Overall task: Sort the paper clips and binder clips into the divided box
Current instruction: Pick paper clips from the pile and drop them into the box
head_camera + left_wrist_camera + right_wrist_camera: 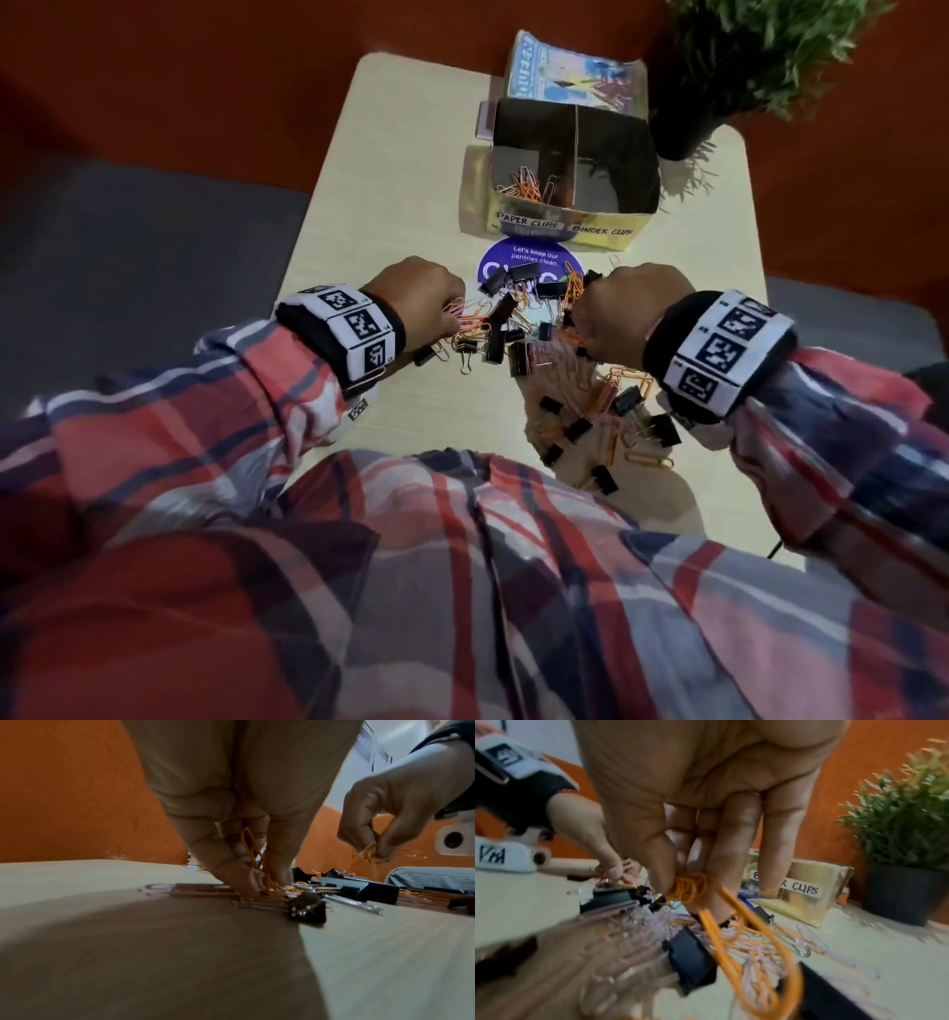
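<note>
A heap of orange and pink paper clips (475,325) mixed with black binder clips (499,336) lies mid-table. My left hand (447,313) pinches a few paper clips (253,860) at the heap's left edge, fingertips down on the table. My right hand (580,321) pinches a bunch of orange paper clips (693,887) just above the heap's right side. The gold divided box (565,226) stands behind, labelled PAPER CLIPS at left and BINDER CLIPS at right. Its left compartment holds several paper clips (529,185). The right compartment's inside is dark.
More clips (606,411) are scattered on the table toward me on the right. A purple round sticker (529,257) lies between heap and box. A potted plant (719,77) stands right of the box, and a printed carton (570,72) lies behind it.
</note>
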Tool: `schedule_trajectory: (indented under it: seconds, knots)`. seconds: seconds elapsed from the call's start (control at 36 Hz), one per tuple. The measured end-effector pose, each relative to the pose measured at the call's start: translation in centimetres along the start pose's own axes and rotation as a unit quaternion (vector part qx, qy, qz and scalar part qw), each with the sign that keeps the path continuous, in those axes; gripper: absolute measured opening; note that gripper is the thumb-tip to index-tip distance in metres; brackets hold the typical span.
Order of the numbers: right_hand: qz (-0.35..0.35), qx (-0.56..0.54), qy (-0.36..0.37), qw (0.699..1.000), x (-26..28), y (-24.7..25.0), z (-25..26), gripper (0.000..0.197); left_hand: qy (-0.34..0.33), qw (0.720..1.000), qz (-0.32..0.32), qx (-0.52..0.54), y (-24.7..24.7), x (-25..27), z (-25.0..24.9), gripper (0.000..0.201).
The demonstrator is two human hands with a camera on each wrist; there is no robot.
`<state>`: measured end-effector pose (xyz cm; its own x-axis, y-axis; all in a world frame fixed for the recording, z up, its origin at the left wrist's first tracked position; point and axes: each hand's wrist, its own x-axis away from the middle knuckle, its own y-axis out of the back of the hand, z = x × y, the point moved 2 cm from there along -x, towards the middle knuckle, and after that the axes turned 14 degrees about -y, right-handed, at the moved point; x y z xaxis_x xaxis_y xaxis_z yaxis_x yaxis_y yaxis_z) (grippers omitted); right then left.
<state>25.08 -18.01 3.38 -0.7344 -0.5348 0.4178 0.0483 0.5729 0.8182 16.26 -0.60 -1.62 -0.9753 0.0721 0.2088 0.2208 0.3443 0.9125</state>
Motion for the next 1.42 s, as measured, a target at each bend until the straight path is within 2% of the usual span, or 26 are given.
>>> schedule_trajectory:
  seconds: [0.11,0.19,0.36,0.47,0.56,0.67,0.75,0.83,0.94,1.11,1.25,1.42]
  knots:
    - [0.005,0.106,0.03,0.994,-0.2,-0.3,0.7,0.015,0.004,1.0,0.0,-0.001,0.0,0.0,-0.1,0.013]
    - [0.005,0.113,0.037,0.993,-0.3,0.1,0.6,0.016,0.006,1.0,-0.002,0.001,0.0,0.0,-0.1,0.014]
    - [-0.06,-0.044,0.022,0.997,0.1,1.6,-1.9,0.012,0.007,1.0,0.0,0.007,0.1,0.0,0.0,0.016]
    - [-0.071,-0.127,0.007,0.989,-0.3,2.1,-3.2,0.014,0.006,1.0,0.0,0.006,0.1,0.0,-0.1,0.015]
    - [-0.044,-0.117,0.007,0.992,-0.8,2.3,-3.2,0.015,0.002,1.0,0.001,0.003,0.2,0.1,-0.1,0.014]
    - [0.011,-0.014,0.033,0.999,-0.7,1.8,-2.1,0.01,-0.001,1.0,0.003,0.001,0.2,0.1,-0.1,0.012]
    - [0.043,0.057,0.019,0.997,-0.7,1.0,-1.4,0.01,0.0,1.0,0.001,0.005,0.1,0.1,0.0,0.013]
    - [0.054,0.027,0.022,0.998,-0.7,0.6,-1.5,0.013,-0.002,1.0,0.0,0.004,0.1,0.0,0.1,0.014]
    - [-0.002,-0.08,0.001,0.997,-1.0,1.4,-3.0,0.016,-0.002,1.0,0.003,0.004,0.0,-0.1,0.3,0.016]
    - [-0.054,-0.135,0.001,0.989,-1.1,2.3,-3.6,0.014,-0.001,1.0,0.006,0.008,0.0,-0.1,0.2,0.014]
    - [-0.092,-0.26,-0.008,0.961,-2.3,5.6,-4.7,0.009,0.003,1.0,0.01,0.009,0.1,0.0,0.1,0.013]
    - [-0.213,-0.292,-0.066,0.93,-6.9,10.0,-3.9,0.015,-0.014,1.0,0.009,0.008,0.3,0.1,-0.1,0.022]
